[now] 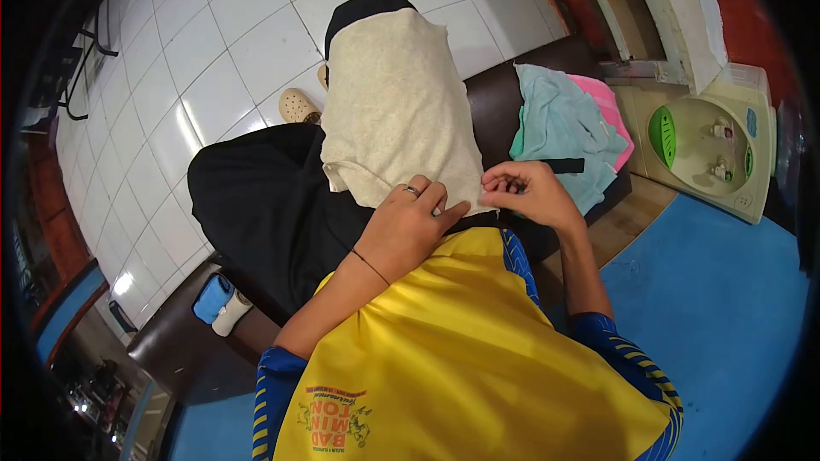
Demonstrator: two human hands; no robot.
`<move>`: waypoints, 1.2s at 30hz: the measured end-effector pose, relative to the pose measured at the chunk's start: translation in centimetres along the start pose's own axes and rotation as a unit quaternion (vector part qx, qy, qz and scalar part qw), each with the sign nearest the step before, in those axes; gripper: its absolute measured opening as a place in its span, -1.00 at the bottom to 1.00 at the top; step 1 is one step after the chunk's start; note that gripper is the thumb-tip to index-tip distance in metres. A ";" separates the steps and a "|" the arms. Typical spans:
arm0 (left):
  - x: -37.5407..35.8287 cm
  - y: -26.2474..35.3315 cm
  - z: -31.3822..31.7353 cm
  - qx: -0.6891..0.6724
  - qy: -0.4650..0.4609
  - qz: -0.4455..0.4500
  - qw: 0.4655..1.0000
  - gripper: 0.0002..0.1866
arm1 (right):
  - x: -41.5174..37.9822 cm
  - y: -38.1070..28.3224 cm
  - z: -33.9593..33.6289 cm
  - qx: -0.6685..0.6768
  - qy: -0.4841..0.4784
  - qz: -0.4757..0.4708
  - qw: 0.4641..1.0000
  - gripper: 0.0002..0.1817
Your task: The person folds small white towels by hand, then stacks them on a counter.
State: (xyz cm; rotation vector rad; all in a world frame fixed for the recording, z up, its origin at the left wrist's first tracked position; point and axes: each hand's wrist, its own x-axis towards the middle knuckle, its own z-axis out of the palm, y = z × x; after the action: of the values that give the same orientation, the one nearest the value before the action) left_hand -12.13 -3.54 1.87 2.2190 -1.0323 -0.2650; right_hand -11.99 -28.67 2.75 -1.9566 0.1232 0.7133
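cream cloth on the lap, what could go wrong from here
The cream cloth hangs over the knee toward the tiled floor, so it may slide off if the left hand lets go. The right hand pinches only its corner, a grip that could slip. The folded teal cloth nearby could get nudged.

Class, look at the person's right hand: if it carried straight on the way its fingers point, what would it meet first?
The right hand points toward the left hand, so it would probably meet those fingers first, across the cream cloth edge.
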 end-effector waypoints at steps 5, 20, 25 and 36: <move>0.0 -0.1 0.2 -0.010 0.002 -0.004 1.000 -0.55 | 0.2 1.4 0.0 0.023 -0.034 0.021 0.999 -0.88; 0.1 -0.3 -0.1 -0.050 0.001 -0.009 0.999 -0.49 | 10.3 -3.4 -6.7 -0.225 0.380 -0.272 0.855 -0.68; 0.6 -0.5 -1.5 -0.121 -0.006 -0.027 0.992 -0.52 | 9.7 -2.7 -4.0 -0.082 0.244 -0.102 0.961 -0.75; 2.1 -1.0 0.5 -0.061 0.037 -0.199 0.977 -0.16 | 10.8 2.5 0.9 0.056 0.110 -0.052 0.991 -0.77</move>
State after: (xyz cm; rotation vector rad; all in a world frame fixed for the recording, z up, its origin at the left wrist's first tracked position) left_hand -10.37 -4.86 1.07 2.2870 -0.5105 -0.4066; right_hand -4.50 -26.78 -5.18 -1.9141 0.1908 0.4131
